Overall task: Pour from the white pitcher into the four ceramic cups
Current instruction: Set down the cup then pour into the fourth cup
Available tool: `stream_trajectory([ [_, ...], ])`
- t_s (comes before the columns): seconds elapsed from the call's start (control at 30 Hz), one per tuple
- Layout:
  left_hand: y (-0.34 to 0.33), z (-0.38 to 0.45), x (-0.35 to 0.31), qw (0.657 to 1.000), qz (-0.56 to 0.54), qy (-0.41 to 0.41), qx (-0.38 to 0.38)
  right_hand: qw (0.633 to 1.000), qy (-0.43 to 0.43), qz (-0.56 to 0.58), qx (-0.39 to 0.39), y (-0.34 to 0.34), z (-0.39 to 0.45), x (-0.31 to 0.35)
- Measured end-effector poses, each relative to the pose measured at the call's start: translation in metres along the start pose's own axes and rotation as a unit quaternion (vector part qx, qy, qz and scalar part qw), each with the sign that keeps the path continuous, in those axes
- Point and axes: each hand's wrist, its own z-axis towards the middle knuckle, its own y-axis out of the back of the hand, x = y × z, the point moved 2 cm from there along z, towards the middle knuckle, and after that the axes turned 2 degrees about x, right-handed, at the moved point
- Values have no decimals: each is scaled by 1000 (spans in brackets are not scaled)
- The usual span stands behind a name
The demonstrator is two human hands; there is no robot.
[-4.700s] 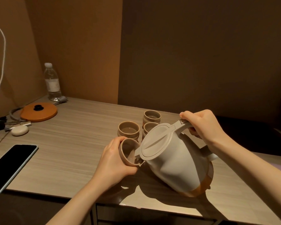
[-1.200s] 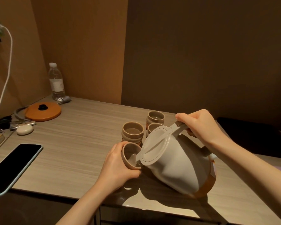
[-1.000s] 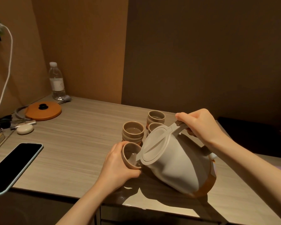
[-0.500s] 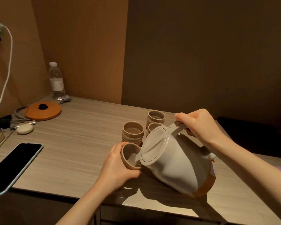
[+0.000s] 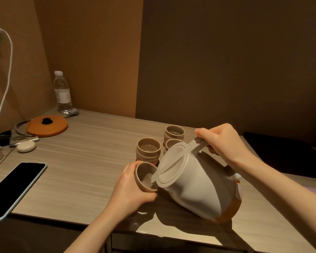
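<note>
at the near edge of the tabletop (image 5: 77, 179), a person's left hand (image 5: 130, 190) wraps its grip around a ceramic cup (image 5: 144, 177), tipping the open mouth toward the pitcher so the rim sits right against the spout. that tilt looks meant to catch the flow close to its source and keep drips off the wood. the right hand (image 5: 221, 141) has its grip closed on the handle of the white pitcher (image 5: 193, 183), which leans steeply to the left with its lid on, its orange-banded base lifted at the right; holding high on the handle likely gives leverage over the tilt. whether liquid is running at this instant cannot be told.

just behind, three more cups stand upright in a tight cluster: one (image 5: 148, 149) directly beyond the held cup, another (image 5: 171, 143) partly hidden by the lid, and the farthest (image 5: 174, 132) at the back. at least two show a pale liquid surface inside, so this appears to be the last cup to fill.

to the left lie a dark phone (image 5: 13, 187), a small white case (image 5: 26, 146) and an orange lid (image 5: 47, 125), with a water bottle (image 5: 62, 94) against the wall, all well apart from the pouring.
</note>
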Motion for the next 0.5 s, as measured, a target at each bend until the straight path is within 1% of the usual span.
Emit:
stream_trajectory([
  [0.3, -1, -1, -1, 1000, -12, 1, -5, 1000, -5, -9, -4, 2, -1, -1],
  [0.5, -2, 1, -2, 1000, -21, 4, -2, 1000, -8, 14, -6, 9, -5, -4],
])
